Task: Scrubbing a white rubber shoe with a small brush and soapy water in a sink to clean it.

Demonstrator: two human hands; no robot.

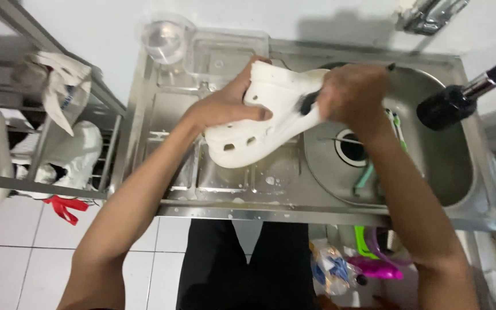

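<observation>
Left hand (225,106) grips a white clog (262,117) over the steel sink (460,172). Right hand (351,95), fingers closed on a dark brush (307,103), scrubs it; rinsing likely follows.

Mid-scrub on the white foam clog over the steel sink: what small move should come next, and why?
Probably a short brush stroke along the sole toward the heel. The left hand grips the white perforated foam clog over the wet stainless steel sink, while the right hand presses a dark-handled brush against it. Suds lie on the drainboard.

White holed clog (259,123), tilted, above sink drainboard
</observation>
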